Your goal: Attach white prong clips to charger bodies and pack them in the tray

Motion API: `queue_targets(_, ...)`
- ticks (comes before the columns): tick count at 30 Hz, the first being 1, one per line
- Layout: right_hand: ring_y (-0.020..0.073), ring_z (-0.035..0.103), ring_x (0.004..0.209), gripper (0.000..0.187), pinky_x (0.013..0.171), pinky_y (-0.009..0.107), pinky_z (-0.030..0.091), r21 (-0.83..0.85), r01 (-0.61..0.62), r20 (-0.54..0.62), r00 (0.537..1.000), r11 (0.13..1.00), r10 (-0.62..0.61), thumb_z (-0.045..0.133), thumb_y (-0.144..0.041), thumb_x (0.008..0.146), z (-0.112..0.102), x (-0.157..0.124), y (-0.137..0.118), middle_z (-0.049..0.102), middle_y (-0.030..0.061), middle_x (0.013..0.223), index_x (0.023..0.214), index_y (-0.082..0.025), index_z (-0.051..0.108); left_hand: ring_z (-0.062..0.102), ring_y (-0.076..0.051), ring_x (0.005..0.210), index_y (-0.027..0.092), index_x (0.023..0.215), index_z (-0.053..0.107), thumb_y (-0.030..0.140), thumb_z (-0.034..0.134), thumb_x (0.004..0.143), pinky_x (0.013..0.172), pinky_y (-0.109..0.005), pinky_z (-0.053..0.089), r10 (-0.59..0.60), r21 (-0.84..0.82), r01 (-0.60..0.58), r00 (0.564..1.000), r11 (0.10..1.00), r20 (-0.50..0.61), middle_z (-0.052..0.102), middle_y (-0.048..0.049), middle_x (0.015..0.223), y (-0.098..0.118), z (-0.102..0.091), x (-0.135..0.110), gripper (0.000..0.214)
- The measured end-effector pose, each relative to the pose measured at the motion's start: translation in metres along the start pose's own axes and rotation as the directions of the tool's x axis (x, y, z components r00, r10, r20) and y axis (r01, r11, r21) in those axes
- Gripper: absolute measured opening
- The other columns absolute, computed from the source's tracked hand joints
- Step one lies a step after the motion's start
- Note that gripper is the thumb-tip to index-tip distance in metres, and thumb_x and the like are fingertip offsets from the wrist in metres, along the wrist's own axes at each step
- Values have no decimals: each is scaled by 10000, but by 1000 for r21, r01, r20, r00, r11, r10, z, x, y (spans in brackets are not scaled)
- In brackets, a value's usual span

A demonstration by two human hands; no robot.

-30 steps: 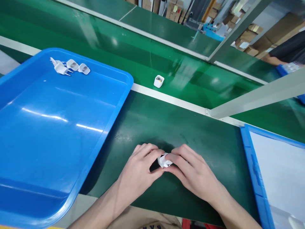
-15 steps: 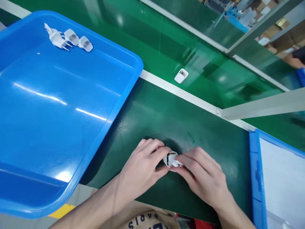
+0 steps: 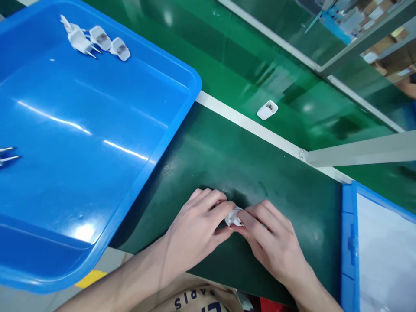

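Note:
My left hand (image 3: 195, 229) and my right hand (image 3: 273, 242) meet over the dark green mat (image 3: 247, 173), fingers closed together on a small white plug part (image 3: 233, 218). Most of that part is hidden by my fingertips. A big blue tray (image 3: 97, 143) lies to the left of my hands. At its far edge lie three white plug pieces (image 3: 95, 41) with metal pins, and two pins of another piece (image 3: 6, 156) show at the left border.
A single white charger shell (image 3: 267, 109) lies on the shiny green belt (image 3: 227, 56) beyond the white rail (image 3: 253, 128). A blue bin (image 3: 349, 242) with a white inside stands at the right edge. A grey metal bar (image 3: 360, 151) crosses above it.
The view has shifted down and left. The charger shell on the belt has travelled to the right. My hands stay joined on the white part, covering more of it now.

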State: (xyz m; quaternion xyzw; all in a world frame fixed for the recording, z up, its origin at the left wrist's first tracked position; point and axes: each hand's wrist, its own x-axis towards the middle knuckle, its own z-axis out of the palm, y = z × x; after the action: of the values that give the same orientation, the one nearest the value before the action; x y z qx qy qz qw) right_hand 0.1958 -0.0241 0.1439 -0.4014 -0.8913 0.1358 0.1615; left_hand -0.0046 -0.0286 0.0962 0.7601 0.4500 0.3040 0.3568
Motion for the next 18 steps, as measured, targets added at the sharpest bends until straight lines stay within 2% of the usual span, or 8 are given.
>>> queue_targets(8,186,500,739,85,658,312,446,-179,13,-116,993,984,-34,592,-168,1031,12,-7,2,656,58,846,1031,-190,674,617,-210,989,226,1118,655,263,673,970,887,-370,459,21,38,-21,1000,999,-10,664,-34,1105,-2,1,0,153)
queue_targets(12,199,575,830,180,699,302,505,-134,-40,-101,994,990,27,535,-253,1068,12,-4,-3,645,103,972,1024,-178,693,633,-228,983,222,1129,644,309,665,981,879,-379,485,13,119,-12,1000,993,-11,678,-37,1105,-1,3,-1,173)
queue_targets(16,191,664,932,172,824,308,560,-38,-117,-97,989,992,112,516,-293,1084,-1,-13,-7,705,97,1066,1064,-199,659,651,-281,1043,195,1411,502,462,554,1025,881,-430,505,71,275,-57,997,960,-42,678,-99,1235,2,6,-12,472)
queue_targets(18,190,692,929,150,825,310,569,-74,-222,-171,963,972,207,517,-316,1085,-20,-29,1,724,75,1038,1087,-232,642,645,-319,1119,209,1509,415,544,490,1028,904,-471,505,77,332,-57,996,942,-46,657,-119,1310,-1,4,-20,592)
